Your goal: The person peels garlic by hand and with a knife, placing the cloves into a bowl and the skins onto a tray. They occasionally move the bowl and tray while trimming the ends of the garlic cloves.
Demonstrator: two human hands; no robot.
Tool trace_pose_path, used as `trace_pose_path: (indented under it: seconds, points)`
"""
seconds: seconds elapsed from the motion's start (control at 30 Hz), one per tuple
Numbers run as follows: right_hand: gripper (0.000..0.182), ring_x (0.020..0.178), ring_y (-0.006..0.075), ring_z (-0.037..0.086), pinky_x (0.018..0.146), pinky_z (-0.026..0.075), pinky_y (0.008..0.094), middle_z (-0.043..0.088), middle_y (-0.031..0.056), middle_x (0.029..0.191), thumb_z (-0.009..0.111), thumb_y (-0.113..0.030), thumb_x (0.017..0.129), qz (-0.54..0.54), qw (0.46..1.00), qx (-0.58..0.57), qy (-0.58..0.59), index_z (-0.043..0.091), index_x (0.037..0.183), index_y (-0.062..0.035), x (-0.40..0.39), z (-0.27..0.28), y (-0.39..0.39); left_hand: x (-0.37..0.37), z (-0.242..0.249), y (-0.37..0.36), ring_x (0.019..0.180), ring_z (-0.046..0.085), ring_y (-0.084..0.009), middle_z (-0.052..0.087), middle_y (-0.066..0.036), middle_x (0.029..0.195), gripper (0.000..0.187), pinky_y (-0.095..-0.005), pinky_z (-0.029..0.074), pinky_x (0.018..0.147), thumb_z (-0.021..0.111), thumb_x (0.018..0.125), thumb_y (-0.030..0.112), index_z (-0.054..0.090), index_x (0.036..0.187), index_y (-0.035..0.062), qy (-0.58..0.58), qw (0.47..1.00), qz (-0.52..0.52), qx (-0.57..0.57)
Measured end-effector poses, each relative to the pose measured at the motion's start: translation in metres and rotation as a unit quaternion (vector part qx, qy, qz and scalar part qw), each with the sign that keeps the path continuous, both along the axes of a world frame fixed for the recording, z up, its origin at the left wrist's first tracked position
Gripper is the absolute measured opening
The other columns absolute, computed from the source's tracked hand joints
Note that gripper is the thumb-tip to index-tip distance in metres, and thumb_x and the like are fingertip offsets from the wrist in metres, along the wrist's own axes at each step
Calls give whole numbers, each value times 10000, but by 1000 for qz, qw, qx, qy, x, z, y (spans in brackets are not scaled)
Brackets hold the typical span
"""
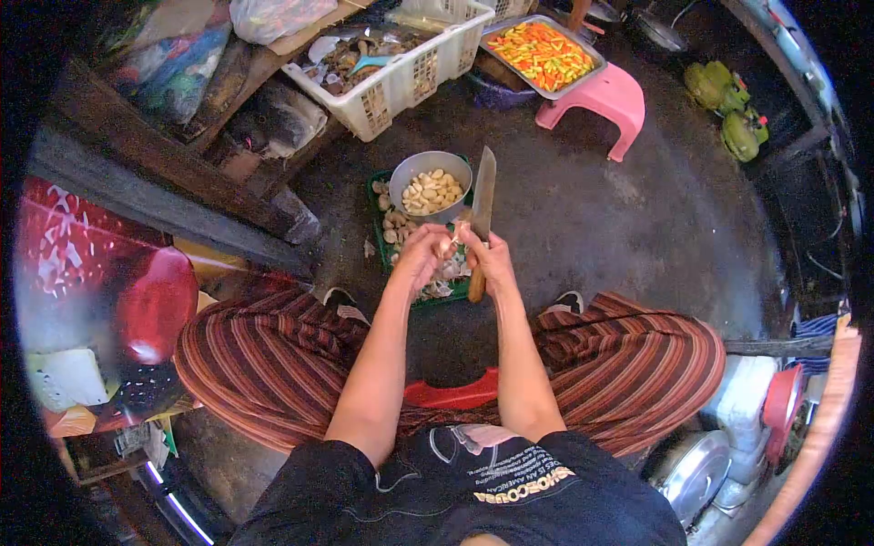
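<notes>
My left hand [420,258] is closed, its fingertips pinching a garlic clove [446,244]. Against it, my right hand [492,262] grips a large knife [484,189], blade pointing away from me and wooden handle below the palm. The right thumb and fingers also meet at the clove, so part of it is hidden. Just beyond the hands, a grey bowl [398,186] holds peeled garlic cloves [431,193]. Beneath the bowl and hands is a green tray [375,248] with unpeeled garlic [394,227] and loose skins [439,290].
A pink stool [625,102] supports a metal tray [594,56] of cut red and yellow-green chillies [543,55]. A white plastic crate [369,109] stands at the upper left, near a wooden shelf [137,123]. Green gas cylinders [719,88] are at the upper right; a pot lid [696,473] lies lower right.
</notes>
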State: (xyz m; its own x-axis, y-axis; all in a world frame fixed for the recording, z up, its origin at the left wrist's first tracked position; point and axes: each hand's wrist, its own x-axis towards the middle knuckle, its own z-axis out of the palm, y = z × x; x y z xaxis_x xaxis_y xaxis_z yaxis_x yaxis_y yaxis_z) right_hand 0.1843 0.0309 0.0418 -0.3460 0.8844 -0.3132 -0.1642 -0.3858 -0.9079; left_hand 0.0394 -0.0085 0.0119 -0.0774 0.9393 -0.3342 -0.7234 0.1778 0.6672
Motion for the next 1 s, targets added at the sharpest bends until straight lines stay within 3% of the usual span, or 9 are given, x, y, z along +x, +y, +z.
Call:
trace_pose_path:
  seconds: [0.1, 0.37, 0.67, 0.77, 0.83, 1.0]
  points:
    - [238, 494, 20, 415, 442, 309, 179, 551, -52, 651, 670, -281, 780, 20, 999, 20, -23, 655, 885, -68, -5, 0, -4, 2, 2, 1, 772, 571, -160, 573, -65, 883, 122, -272, 486, 668, 566, 824, 56, 542, 938, 18, -84, 996, -21, -6]
    - [201, 487, 44, 437, 434, 325, 207, 502, -29, 572, 586, -217, 828, 45, 991, 101, -76, 642, 896, -36, -7, -16, -1, -9, -16, -2, 797, 570, -142, 598, -73, 933, 151, -256, 484, 700, 580, 821, 69, 560, 963, 20, -32, 998, 45, -17]
    - [414, 496, 139, 512, 504, 403, 292, 484, 52, 511, 398, -395, 909, 92, 946, 225, -214, 574, 1141, -101, -12, 3, -4, -15, -6, -2, 749, 571, -131, 613, -57, 891, 169, -243, 482, 681, 582, 805, 42, 594, 971, 12, -36, 997, 63, -6]
    - [403, 555, 196, 579, 548, 436, 315, 554, 92, 569, 398, -419, 904, 119, 925, 248, -263, 572, 1153, -154, -12, 11, -4, -23, -9, -1, 721, 567, -125, 617, -49, 863, 156, -236, 477, 657, 585, 804, 39, 599, 957, 12, -28, 998, 48, -3]
    - [384, 670, 282, 623, 617, 465, 357, 616, 141, 682, 408, -441, 893, 108, 906, 294, -286, 573, 1152, -211, -12, 12, -4, -23, -11, -1, 708, 564, -121, 618, -45, 848, 140, -232, 471, 638, 589, 803, 38, 602, 941, 12, -31, 999, 40, 0]
    - [358, 759, 334, 612, 664, 476, 389, 633, 164, 788, 417, -441, 887, 124, 890, 309, -312, 582, 1136, -244, -9, 15, -1, -24, 14, -2, 648, 540, -101, 605, -37, 764, 128, -209, 399, 542, 627, 773, 17, 581, 892, 11, 74, 996, 35, -26]
